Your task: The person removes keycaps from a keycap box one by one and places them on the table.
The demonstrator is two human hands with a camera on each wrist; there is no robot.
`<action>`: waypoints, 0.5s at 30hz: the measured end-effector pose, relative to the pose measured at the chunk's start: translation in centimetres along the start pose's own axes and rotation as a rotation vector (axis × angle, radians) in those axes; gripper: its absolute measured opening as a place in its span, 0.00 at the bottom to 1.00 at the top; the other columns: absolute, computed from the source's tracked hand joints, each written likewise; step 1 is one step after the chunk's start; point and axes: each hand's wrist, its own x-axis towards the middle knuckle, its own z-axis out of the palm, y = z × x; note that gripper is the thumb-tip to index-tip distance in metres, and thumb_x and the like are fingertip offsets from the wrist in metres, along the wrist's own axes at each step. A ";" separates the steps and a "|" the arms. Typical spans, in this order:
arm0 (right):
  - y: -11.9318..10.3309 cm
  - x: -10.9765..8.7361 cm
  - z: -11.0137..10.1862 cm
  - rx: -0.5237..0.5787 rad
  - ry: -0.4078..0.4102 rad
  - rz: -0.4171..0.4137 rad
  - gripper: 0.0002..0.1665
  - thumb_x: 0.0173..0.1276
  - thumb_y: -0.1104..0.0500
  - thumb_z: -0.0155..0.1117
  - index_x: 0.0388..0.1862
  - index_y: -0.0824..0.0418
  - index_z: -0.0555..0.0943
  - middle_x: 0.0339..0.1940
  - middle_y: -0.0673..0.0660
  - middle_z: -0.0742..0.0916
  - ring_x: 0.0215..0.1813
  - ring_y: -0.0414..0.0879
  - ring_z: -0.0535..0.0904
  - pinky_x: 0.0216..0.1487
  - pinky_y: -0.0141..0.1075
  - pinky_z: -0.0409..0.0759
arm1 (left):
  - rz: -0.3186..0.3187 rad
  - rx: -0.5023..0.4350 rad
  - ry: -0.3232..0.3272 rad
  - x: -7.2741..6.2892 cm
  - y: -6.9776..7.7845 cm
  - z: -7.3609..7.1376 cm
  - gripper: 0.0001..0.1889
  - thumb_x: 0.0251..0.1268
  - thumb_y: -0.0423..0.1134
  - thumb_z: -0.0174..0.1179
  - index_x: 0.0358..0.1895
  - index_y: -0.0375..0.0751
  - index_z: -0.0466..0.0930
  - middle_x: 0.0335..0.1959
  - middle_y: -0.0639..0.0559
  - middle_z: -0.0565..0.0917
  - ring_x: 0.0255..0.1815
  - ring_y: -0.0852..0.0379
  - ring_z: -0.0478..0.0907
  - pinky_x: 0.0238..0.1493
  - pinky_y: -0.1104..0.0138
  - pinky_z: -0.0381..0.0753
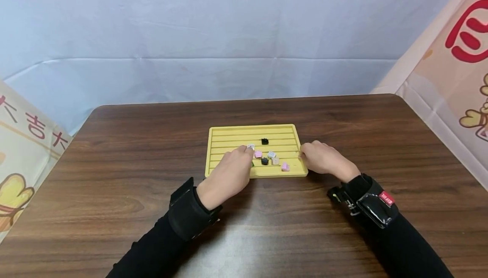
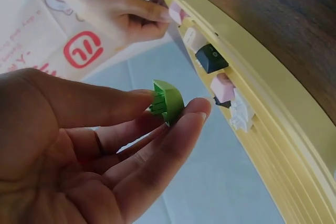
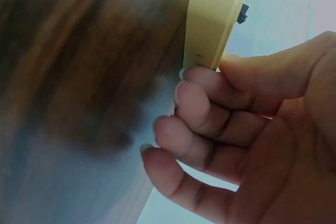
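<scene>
My left hand is over the left-middle of a ridged yellow tray. In the left wrist view it pinches a green keycap between thumb and fingertips, its hollow underside partly showing. My right hand grips the tray's right edge, with the thumb on top and curled fingers against the side in the right wrist view. Several loose keycaps lie on the tray: a black keycap farther back, a pink keycap near the front right, and white, cream, pink and black ones between.
The tray lies on a brown wooden table. A pale blue cloth hangs behind the table's far edge. Printed cloths stand at the left and right sides.
</scene>
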 end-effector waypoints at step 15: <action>0.0 0.1 0.1 0.001 0.004 0.000 0.09 0.68 0.66 0.48 0.29 0.64 0.74 0.18 0.53 0.70 0.20 0.44 0.62 0.23 0.33 0.60 | -0.038 -0.101 -0.081 -1.9 -0.9 -1.2 0.08 0.54 0.21 0.51 0.24 0.37 0.69 0.13 0.54 0.59 0.15 0.61 0.51 0.19 0.70 0.53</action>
